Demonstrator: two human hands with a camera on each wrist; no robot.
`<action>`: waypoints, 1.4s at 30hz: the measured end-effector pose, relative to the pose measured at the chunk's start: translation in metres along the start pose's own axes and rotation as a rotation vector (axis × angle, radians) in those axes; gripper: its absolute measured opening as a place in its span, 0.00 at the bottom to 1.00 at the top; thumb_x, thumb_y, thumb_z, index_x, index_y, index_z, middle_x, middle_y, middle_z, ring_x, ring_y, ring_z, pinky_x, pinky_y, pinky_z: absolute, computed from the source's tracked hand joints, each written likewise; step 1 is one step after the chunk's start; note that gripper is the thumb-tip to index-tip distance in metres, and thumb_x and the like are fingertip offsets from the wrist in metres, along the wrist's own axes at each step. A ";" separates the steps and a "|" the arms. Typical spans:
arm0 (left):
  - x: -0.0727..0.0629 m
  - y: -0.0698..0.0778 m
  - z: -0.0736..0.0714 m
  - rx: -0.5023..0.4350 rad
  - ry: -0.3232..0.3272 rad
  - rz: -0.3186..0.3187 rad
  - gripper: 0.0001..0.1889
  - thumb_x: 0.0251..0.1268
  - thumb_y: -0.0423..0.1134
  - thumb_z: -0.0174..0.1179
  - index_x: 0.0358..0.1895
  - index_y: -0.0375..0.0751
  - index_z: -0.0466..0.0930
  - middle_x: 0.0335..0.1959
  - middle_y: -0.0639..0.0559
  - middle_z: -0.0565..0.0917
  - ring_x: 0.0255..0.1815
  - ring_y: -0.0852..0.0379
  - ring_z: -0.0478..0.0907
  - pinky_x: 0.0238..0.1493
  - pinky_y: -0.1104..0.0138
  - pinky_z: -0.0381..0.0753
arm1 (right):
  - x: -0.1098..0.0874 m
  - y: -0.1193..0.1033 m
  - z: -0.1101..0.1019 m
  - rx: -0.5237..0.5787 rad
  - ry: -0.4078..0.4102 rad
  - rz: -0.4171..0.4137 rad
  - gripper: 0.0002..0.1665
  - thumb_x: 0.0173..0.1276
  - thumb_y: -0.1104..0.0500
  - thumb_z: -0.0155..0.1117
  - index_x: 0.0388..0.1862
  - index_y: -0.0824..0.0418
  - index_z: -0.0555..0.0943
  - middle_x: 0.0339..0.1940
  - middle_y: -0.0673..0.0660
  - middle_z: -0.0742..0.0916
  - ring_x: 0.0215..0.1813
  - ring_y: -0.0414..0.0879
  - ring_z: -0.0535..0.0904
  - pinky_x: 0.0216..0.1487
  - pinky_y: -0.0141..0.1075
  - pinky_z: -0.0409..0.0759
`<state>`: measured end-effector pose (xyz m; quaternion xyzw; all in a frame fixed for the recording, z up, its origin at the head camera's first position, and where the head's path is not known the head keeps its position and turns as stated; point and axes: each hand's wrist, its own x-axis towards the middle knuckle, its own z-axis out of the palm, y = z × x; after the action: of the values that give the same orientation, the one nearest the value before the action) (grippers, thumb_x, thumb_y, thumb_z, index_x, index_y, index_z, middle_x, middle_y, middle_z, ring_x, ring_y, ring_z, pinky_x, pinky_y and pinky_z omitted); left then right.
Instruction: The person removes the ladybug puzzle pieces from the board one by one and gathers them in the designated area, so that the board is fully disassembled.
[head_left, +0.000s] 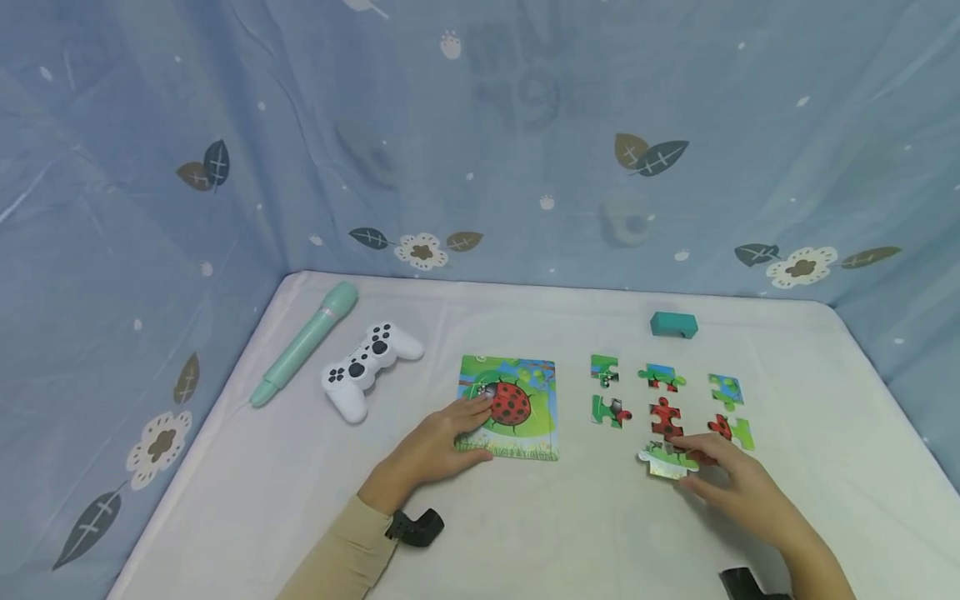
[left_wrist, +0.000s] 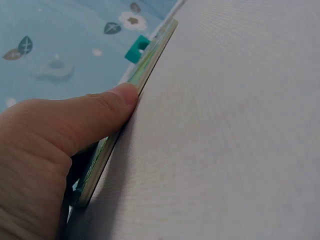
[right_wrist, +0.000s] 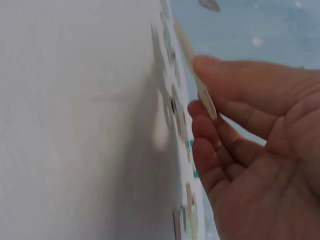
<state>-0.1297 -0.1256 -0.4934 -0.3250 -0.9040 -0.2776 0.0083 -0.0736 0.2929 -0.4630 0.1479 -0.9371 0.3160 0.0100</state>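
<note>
My left hand [head_left: 442, 442] lies on the left part of a square ladybug puzzle board [head_left: 543, 425], its fingers reaching over the picture. At the board's near edge is the thumb [left_wrist: 117, 100], seen in the left wrist view. My right hand [head_left: 738, 483] pinches a green and white puzzle piece [head_left: 666, 462] between thumb and fingers. That piece is tilted above the cloth in the right wrist view. Just beyond it lies a red ladybug-body piece [head_left: 664, 414]; to the right, partly near my knuckles, is a red and green piece [head_left: 741, 433].
Other loose pieces include a left green piece [head_left: 609, 411], a top-left piece [head_left: 603, 367], a top-middle piece [head_left: 662, 377] and a top-right piece [head_left: 726, 389]. A teal block [head_left: 673, 324] stands behind them. A white game controller [head_left: 369, 367] and mint toy microphone [head_left: 303, 346] lie left.
</note>
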 end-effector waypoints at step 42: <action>0.000 0.001 -0.002 -0.055 -0.001 -0.012 0.35 0.56 0.53 0.66 0.65 0.39 0.71 0.69 0.49 0.69 0.71 0.49 0.63 0.71 0.57 0.65 | 0.025 -0.021 0.005 0.120 -0.071 -0.133 0.34 0.58 0.57 0.71 0.64 0.56 0.72 0.59 0.53 0.79 0.57 0.27 0.72 0.55 0.16 0.70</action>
<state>-0.1291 -0.1260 -0.4915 -0.3201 -0.8979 -0.3022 -0.0026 -0.0907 0.2670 -0.4516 0.2212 -0.9044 0.3648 -0.0113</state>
